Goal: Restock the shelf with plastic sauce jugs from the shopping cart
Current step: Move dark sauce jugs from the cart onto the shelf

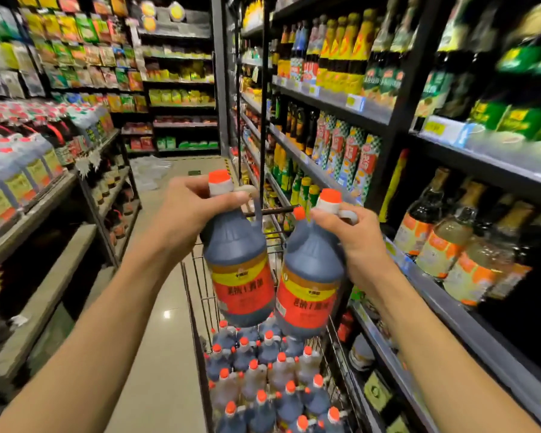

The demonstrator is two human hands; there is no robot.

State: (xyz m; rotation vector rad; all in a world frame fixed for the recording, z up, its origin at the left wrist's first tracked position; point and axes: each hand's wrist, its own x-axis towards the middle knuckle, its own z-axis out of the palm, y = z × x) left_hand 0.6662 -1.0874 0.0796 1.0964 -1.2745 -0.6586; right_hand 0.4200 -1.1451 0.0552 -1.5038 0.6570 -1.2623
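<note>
My left hand (pixel 188 210) grips the handle of one dark plastic sauce jug with an orange cap and red label (pixel 239 270); my right hand (pixel 353 242) grips a matching second jug (pixel 310 285). Both hang touching above the wire shopping cart (pixel 200 295) packed with more orange-capped jugs (pixel 272 379), near the right black shelf (pixel 469 310).

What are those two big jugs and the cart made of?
The jug in the left hand and the jug in the right hand look like smooth, see-through plastic: dark sauce shows through. The cart looks like thin metal wire.
</note>
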